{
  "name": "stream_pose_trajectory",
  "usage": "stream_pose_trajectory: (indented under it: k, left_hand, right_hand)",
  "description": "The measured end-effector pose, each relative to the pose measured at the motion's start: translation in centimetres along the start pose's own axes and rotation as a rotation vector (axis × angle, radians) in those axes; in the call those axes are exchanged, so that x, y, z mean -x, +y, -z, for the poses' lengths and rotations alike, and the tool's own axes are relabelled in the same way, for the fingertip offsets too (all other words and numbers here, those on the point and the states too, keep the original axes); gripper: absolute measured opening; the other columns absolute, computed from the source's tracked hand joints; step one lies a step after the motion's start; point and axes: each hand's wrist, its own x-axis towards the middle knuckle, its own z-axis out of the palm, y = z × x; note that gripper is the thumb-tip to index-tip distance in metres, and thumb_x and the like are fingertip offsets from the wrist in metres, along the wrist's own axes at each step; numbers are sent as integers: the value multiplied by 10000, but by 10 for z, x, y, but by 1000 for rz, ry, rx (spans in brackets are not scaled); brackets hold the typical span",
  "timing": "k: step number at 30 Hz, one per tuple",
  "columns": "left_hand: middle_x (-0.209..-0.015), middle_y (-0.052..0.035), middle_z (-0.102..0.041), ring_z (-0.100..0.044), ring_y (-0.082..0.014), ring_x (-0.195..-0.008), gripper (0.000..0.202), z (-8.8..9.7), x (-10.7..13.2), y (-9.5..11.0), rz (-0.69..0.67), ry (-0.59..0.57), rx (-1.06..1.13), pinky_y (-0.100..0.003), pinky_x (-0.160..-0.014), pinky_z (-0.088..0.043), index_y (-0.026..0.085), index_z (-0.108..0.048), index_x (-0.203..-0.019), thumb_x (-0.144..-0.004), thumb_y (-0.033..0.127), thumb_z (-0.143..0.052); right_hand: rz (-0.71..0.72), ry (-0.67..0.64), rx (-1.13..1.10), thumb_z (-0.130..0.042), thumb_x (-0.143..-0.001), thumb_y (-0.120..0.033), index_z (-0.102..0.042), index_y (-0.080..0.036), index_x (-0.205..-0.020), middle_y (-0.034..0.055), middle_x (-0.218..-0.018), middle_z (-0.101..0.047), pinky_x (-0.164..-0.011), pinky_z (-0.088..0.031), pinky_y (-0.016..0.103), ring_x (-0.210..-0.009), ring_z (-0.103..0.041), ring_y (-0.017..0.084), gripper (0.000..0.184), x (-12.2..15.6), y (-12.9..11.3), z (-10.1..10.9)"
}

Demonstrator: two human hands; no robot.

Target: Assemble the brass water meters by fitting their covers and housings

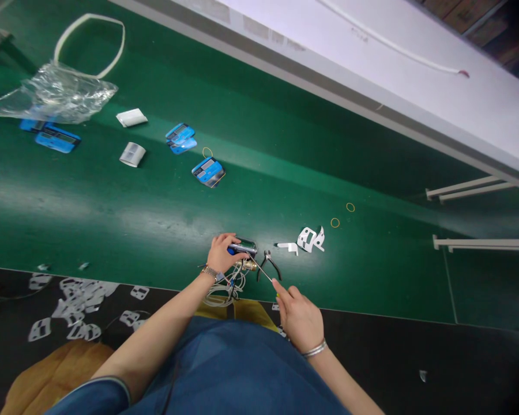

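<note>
Grip of the right hand (301,318) is wrapped round a screwdriver (267,275); the left hand (222,255) clasps a device (245,245).

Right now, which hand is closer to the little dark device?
Left: the left hand holds the dark device, while the right hand is apart from it, at its lower right in the picture, holding a thin tool pointed toward it.

The bench (259,202) has a green top. In the upper left of the frame lie a clear bag (75,95), a white loop (67,33), two white rolls (132,154) and several blue cards (208,171). Below the centre there are pliers (267,253) and, at the edge, a cable (237,286). To their right lie white cutouts (305,238) and two rubber bands (350,203). On the dark floor (372,357), at lower left, white pieces (84,300) are scattered.
</note>
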Motion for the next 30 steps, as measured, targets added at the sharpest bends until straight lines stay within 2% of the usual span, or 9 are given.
stream_pose_trajectory:
  k: [4,7,11,13,17,21,24,27,30]
  left_hand:
    - [-1230,-77,-656,-567,-300,-1151,480,-1,0,-1,-6,2,13,-457,-1009,-434,239,-679,-994,-655,518,-873]
    - [-1221,-81,-658,-569,-294,-1170,459,-4,0,-1,-2,25,21,-461,-1022,-417,237,-678,-1016,-676,476,-874]
    - [-1212,-78,-664,-571,-297,-1179,467,-9,1,0,19,74,27,-466,-1039,-395,244,-672,-1047,-684,460,-872]
    - [-1248,-88,-652,-579,-300,-1155,596,-12,3,1,49,112,30,-461,-1032,-407,240,-619,-1183,-693,478,-860]
    - [-1363,-117,-600,-576,-306,-1124,920,-17,7,0,118,177,40,-444,-1009,-451,215,-397,-1443,-695,510,-845]
    - [-1430,-114,-553,-541,-336,-1195,963,-19,8,-2,136,183,37,-462,-1057,-435,227,-357,-1486,-702,522,-832]
    - [-1525,-133,-453,-518,-363,-1223,1107,-20,7,-3,145,176,32,-484,-1065,-433,228,-231,-1559,-688,570,-822]
    - [-1544,-167,-419,-509,-380,-1245,1237,-20,7,-3,180,156,34,-502,-1071,-428,215,-88,-1600,-676,588,-822]
    - [-1513,-194,-443,-488,-391,-1276,1258,-19,8,-4,208,145,41,-520,-1083,-414,185,-68,-1604,-680,600,-813]
  right_hand:
    - [-4,-32,5,-469,-965,-249,-511,-360,-1430,51,-874,-629,-524,-350,299,-641,-606,153,480,-8,-1,15]
    - [-17,-39,34,-449,-969,-240,-487,-361,-1451,58,-853,-630,-523,-364,306,-642,-627,178,498,-9,-3,9]
    - [-40,-27,21,-391,-990,-234,-397,-331,-1516,56,-846,-638,-524,-404,294,-631,-648,184,535,-4,-9,-26]
    - [-65,-7,-20,-365,-1004,-249,-373,-312,-1530,57,-858,-643,-512,-414,277,-621,-650,171,530,-2,-15,-47]
    - [-140,53,-171,-314,-1030,-298,-393,-285,-1524,68,-897,-669,-517,-456,254,-645,-665,164,500,0,-31,-78]
    - [-163,142,-504,-324,-1031,-324,-448,-228,-1490,110,-1112,-714,-757,-565,259,-918,-711,185,485,-11,-45,-90]
    - [-168,186,-682,-357,-1019,-336,-456,-221,-1482,108,-1280,-683,-952,-547,319,-1121,-671,204,487,-26,-49,-88]
    - [-179,178,-788,-407,-999,-350,-505,-241,-1448,88,-1314,-676,-1042,-504,351,-1188,-645,202,472,-37,-45,-81]
    - [-184,129,-885,-482,-960,-357,-555,-276,-1399,52,-1366,-649,-1062,-480,336,-1222,-629,192,453,-43,-36,-72]
